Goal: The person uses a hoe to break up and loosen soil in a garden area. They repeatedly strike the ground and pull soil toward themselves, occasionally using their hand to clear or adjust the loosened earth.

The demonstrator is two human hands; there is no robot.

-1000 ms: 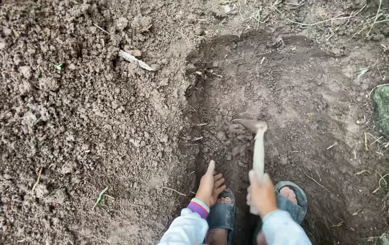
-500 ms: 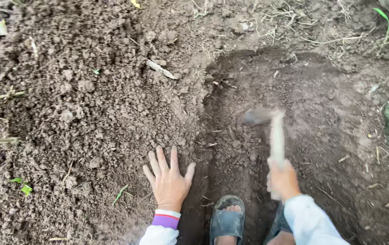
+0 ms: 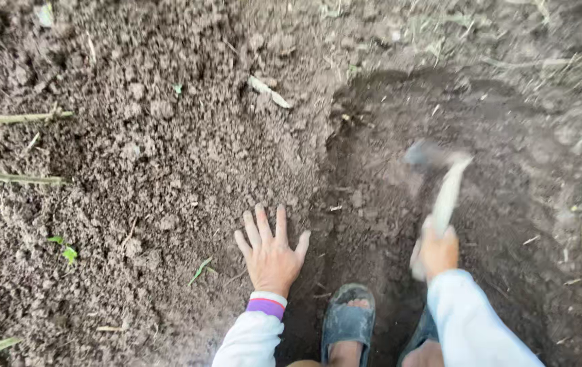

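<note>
Since a second ago the left hand has left the handle and now lies flat on the loose soil mound, fingers spread, gripping nothing; the right hand alone is closed round the pale wooden handle of the hand hoe, whose blurred blade sits at about twelve o'clock over the dug trench; bracing on the mound seems wise, and strokes should land well ahead of the sandalled foot at six o'clock.

The left hand lies flat on the heap of loose soil, left of the dug pit. The right hand holds a hoe over the pit. A sandal stands between both hands, at the pit's near edge.
</note>
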